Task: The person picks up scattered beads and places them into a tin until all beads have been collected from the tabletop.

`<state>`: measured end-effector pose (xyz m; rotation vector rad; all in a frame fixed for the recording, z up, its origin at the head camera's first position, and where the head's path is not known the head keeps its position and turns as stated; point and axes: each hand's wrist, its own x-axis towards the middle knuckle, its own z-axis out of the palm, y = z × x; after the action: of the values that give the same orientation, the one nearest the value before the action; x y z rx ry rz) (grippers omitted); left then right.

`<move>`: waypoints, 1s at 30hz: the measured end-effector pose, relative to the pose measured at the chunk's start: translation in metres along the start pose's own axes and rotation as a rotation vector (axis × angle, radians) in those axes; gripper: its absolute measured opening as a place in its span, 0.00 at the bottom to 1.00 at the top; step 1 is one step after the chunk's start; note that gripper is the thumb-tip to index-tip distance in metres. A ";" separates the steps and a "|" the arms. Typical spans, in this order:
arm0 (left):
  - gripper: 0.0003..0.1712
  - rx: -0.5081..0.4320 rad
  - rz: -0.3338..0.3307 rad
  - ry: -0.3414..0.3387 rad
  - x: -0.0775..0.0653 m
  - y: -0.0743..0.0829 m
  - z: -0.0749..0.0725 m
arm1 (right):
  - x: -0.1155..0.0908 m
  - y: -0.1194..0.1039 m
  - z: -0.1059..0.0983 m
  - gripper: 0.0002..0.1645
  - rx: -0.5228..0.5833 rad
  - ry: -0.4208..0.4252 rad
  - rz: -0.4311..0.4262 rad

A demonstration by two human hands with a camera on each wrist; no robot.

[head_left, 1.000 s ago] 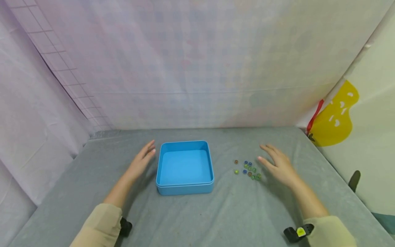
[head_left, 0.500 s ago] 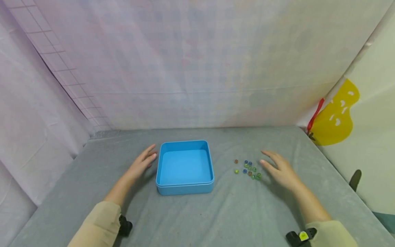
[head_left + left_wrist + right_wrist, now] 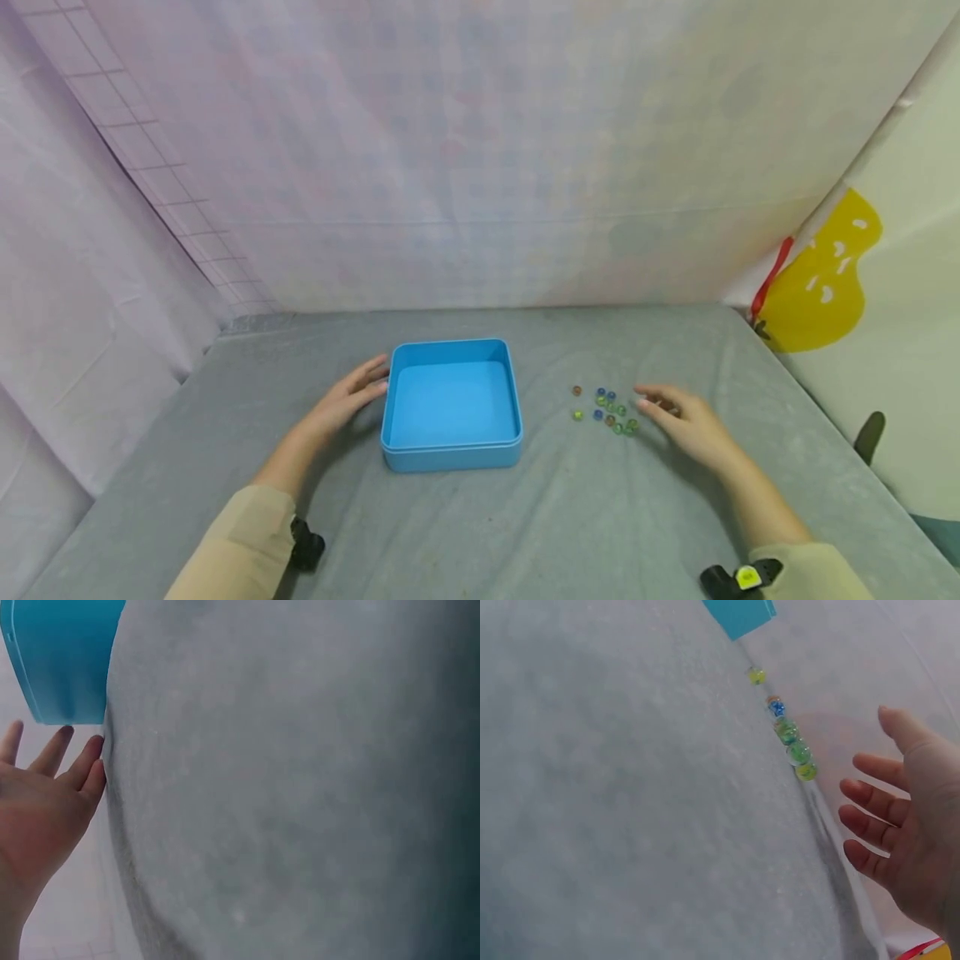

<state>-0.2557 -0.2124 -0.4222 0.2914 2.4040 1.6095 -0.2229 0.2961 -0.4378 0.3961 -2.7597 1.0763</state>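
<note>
A square blue box [image 3: 452, 460], with no lid on it, sits mid-table, its inside bare. My left hand [image 3: 341, 407] is at the box's left side, fingers spread, fingertips right at the wall. In the left wrist view the left hand [image 3: 45, 795] shows relaxed fingers pointing at the blue box [image 3: 67, 667]. Several glass marbles [image 3: 611, 407], green, blue and brown, lie loosely grouped right of the box. Just right of them hovers my right hand [image 3: 690, 425], fingers loosely bent and holding nothing. The right wrist view has the right hand [image 3: 915, 817] beside the marbles [image 3: 799, 753].
A grey cloth [image 3: 480, 533] covers the table. Pale curtains [image 3: 480, 167] hang behind and at both sides, the right one printed with a yellow shape [image 3: 817, 283]. A dark camera [image 3: 738, 577] is strapped at the right wrist.
My left hand has moved right, up to the box's side. The right hand has come down slightly nearer the table, its fingers more bent. Box and marbles have stayed put.
</note>
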 end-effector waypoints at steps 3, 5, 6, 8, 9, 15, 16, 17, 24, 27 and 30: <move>0.35 0.018 -0.011 -0.022 0.002 0.002 0.000 | -0.002 0.003 0.001 0.24 0.007 -0.027 0.025; 0.36 0.023 -0.020 -0.035 0.004 0.003 0.000 | -0.003 0.005 0.002 0.24 0.014 -0.036 0.033; 0.36 0.024 -0.025 -0.041 0.006 0.003 0.000 | -0.003 0.005 0.002 0.24 0.020 -0.040 0.038; 0.37 0.024 -0.037 -0.053 0.008 0.003 -0.001 | -0.004 0.006 0.003 0.24 0.031 -0.045 0.044; 0.37 0.018 -0.043 -0.060 0.010 0.003 -0.002 | -0.004 0.006 0.003 0.24 0.034 -0.047 0.045; 0.36 -0.053 -0.064 -0.109 0.016 0.001 -0.006 | -0.005 0.009 0.004 0.20 0.049 -0.053 0.023; 0.36 -0.061 -0.065 -0.117 0.017 0.001 -0.007 | -0.005 0.009 0.004 0.20 0.048 -0.053 0.019; 0.36 -0.063 -0.066 -0.122 0.017 0.001 -0.007 | -0.005 0.010 0.005 0.19 0.046 -0.050 0.016; 0.37 -0.087 -0.065 -0.121 0.019 -0.001 -0.008 | -0.005 0.014 0.007 0.16 0.064 -0.026 -0.019; 0.37 -0.091 -0.053 -0.111 0.019 -0.004 -0.008 | -0.005 0.015 0.008 0.15 0.062 -0.021 -0.026; 0.37 -0.106 -0.043 -0.091 0.019 -0.006 -0.007 | -0.005 0.016 0.009 0.14 0.057 -0.031 -0.023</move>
<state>-0.2757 -0.2154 -0.4264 0.2857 2.2347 1.6606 -0.2237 0.3024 -0.4562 0.4542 -2.7492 1.1549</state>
